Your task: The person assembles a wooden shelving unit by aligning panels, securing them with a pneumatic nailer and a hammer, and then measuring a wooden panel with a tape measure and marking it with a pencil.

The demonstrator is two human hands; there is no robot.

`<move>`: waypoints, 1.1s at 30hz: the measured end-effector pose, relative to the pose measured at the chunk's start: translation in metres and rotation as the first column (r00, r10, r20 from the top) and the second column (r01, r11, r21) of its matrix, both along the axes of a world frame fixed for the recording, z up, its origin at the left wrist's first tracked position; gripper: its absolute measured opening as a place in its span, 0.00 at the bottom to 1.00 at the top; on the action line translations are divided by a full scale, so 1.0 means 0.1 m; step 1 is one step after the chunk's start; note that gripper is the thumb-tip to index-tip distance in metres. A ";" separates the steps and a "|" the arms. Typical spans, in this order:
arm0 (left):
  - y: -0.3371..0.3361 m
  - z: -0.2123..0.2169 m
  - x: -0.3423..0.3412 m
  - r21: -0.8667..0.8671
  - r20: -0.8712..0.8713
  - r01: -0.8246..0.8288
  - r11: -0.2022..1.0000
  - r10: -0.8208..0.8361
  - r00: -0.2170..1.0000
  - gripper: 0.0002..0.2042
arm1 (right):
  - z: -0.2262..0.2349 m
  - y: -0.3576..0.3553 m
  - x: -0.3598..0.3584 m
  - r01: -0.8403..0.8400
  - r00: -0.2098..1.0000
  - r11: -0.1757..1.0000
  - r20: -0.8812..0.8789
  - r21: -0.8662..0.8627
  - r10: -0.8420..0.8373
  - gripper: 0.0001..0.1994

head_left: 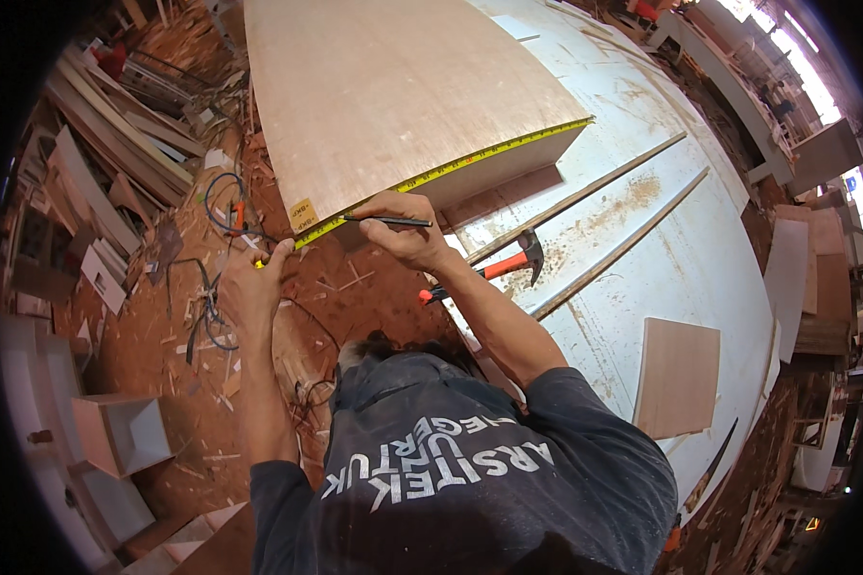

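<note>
A yellow tape measure blade [489,151] lies stretched along the near edge of a large plywood panel [384,96], which tops a box-like piece. Beyond the panel's left corner, my left hand [249,287] is closed on the tape's left end; a case, if there is one, is hidden by the fingers. My right hand [408,235] pinches a dark pencil [403,222] nearly level, its fingers close against the blade at the panel's edge. A small yellow label [303,213] sticks to the panel's left corner.
A claw hammer [503,268] with an orange-black handle lies on the white worktable [585,335], beside two long wood strips [623,240]. A small plywood piece [678,377] rests further right. Cables [206,297] and wood scraps litter the floor; boards [115,134] stack at left.
</note>
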State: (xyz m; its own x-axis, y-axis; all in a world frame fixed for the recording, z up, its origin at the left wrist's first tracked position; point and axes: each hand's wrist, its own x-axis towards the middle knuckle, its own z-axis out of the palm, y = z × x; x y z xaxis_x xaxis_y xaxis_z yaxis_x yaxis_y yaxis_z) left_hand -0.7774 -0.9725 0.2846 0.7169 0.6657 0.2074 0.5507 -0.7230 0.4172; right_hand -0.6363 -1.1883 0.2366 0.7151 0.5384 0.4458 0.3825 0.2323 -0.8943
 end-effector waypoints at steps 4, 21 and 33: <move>0.03 -0.01 0.00 0.043 -0.003 0.009 0.999 -0.009 1.000 0.28 | -0.01 0.03 0.00 -0.004 0.998 1.000 0.057 0.005 0.003 0.10; 0.17 -0.03 0.03 0.012 -0.115 0.010 1.000 -0.008 0.993 0.32 | 0.06 0.23 0.06 -0.079 0.988 0.990 0.122 -0.117 0.093 0.09; 0.19 -0.05 0.05 -0.118 -0.173 -0.003 0.993 -0.018 0.985 0.31 | -0.02 0.38 0.10 -0.072 0.916 0.987 0.382 -0.145 0.123 0.09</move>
State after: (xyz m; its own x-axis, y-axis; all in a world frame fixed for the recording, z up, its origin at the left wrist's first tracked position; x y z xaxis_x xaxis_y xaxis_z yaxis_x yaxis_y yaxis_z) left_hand -0.7727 -0.9537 0.2795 0.7400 0.6726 0.0002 0.6171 -0.6790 0.3977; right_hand -0.6258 -1.1506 0.2344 0.4403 0.6662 0.6019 0.6865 0.1823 -0.7040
